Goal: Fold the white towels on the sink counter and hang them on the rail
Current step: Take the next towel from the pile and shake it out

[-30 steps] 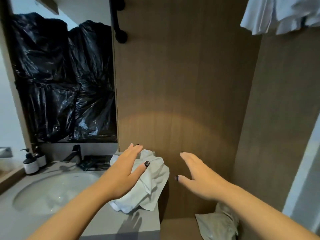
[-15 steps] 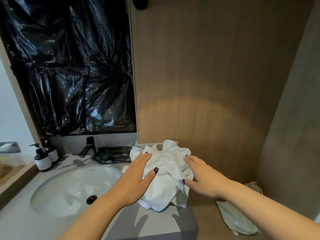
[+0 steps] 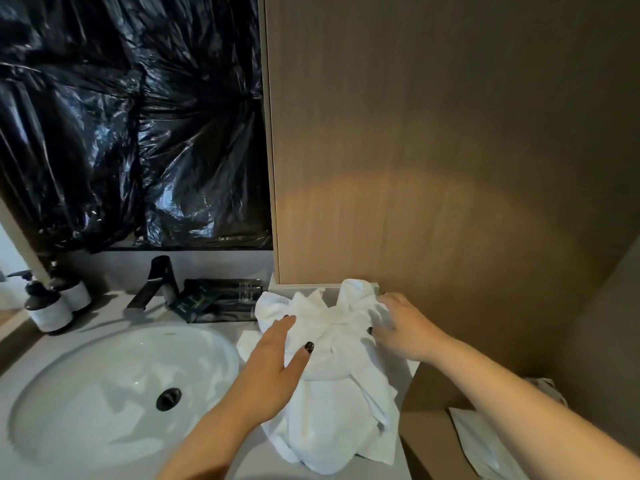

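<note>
Both hands now down on crumpled white towels (image 3: 332,393), left hand (image 3: 273,368) flat, right hand (image 3: 401,327) grasping a fold

A white oval basin (image 3: 114,386) is seen at the lower left of the frame, with a dark round drain (image 3: 168,399) near its middle. A black tap (image 3: 152,282) is mounted behind the basin. Two pump bottles (image 3: 52,306), white-bodied with dark tops, are placed at the left edge, touching or nearly so. Dark flat packets (image 3: 214,299) are laid just right of the tap. Crumpled black plastic sheeting (image 3: 131,119) is shown covering the upper left. A wood-grain panel (image 3: 433,150) fills the upper right, lit by a warm patch low down. A pale bag (image 3: 485,441) is seen at the lower right, below the panel.
</note>
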### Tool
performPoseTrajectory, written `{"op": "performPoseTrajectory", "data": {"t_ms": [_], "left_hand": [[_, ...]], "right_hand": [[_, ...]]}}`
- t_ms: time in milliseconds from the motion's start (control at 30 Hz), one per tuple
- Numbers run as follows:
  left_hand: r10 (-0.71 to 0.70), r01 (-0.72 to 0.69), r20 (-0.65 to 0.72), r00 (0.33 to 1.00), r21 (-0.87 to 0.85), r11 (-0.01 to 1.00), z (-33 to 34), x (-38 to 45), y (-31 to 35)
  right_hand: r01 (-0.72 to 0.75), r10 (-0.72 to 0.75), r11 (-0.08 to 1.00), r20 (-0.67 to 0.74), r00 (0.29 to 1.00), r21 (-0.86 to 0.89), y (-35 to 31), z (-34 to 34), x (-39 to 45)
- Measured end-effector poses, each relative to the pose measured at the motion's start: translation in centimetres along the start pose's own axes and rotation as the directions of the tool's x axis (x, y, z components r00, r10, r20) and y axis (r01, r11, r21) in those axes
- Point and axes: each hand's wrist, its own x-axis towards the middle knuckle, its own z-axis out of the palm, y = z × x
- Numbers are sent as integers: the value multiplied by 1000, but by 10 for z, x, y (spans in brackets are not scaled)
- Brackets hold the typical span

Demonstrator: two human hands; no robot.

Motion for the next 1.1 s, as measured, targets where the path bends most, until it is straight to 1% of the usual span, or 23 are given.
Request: {"op": "performPoseTrajectory", "data": {"t_ms": [100, 167, 233, 300, 333, 400, 467, 533, 600, 700, 733, 767, 800, 833, 867, 933, 967, 1033, 1100], "left_hand": [[-16, 15, 8, 1000, 70, 997, 5, 19, -11], [-36, 35, 13, 999, 83, 996, 9, 30, -19], [-73, 70, 46, 996, 78, 994, 13, 37, -27], [-109, 104, 81, 991, 66, 992, 18, 43, -35], [-124, 118, 96, 988, 65, 991, 20, 47, -38], [-122, 116, 95, 988, 62, 991, 25, 57, -43], [-96, 90, 76, 993, 69, 994, 32, 67, -46], [-70, 64, 67, 995, 98, 993, 41, 76, -47], [-58, 49, 61, 996, 146, 988, 51, 87, -55], [-16, -4, 61, 998, 307, 952, 58, 96, -63], [-13, 2, 38, 999, 287, 958, 60, 97, -63], [8, -3, -21, 1000, 203, 979, 61, 98, -62], [26, -10, -104, 994, 159, 987, 63, 100, -63], [34, -9, -182, 983, 137, 991, 64, 102, -62], [28, 10, -224, 974, 164, 986, 63, 105, -61], [-14, 46, -217, 976, 144, 989, 55, 115, -52], [3, 16, -207, 978, 90, 996, 51, 120, -45], [67, -77, -229, 971, -37, 996, 38, 129, -27], [148, -184, -301, 942, -98, 978, 22, 135, -3]], "right_hand": [[-70, 71, 997, -30, 997, 34, 11, 2, 40], [-140, 142, 989, -44, 989, 46, 17, 8, 59], [-163, 166, 985, -53, 985, 54, 18, 19, 67], [-168, 167, 985, -44, 985, -29, 18, 32, 68], [-163, 162, 984, -18, 987, -76, 18, 40, 68], [-141, 151, 976, 51, 987, -163, 21, 55, 69], [-140, 160, 963, 72, 984, -228, 24, 65, 66], [-153, 158, 968, 9, 987, -199, 26, 69, 60], [-156, 145, 980, -100, 984, -120, 26, 72, 52], [-152, 129, 986, -269, 954, -66, 24, 80, 42], [-154, 132, 987, -320, 938, -44, 23, 83, 38], [-158, 138, 987, -357, 924, -25, 24, 85, 35], [-161, 143, 987, -374, 916, -17, 24, 87, 31], [-163, 145, 986, -375, 915, -17, 24, 88, 27], [-164, 149, 986, -371, 917, -10, 25, 88, 23], [-145, 158, 987, -352, 922, 63, 28, 85, 16], [-123, 157, 985, -327, 932, 121, 29, 81, 12], [-70, 133, 970, -264, 955, 235, 29, 69, 3], [-30, 110, 948, -240, 965, 317, 23, 52, -1]]}}
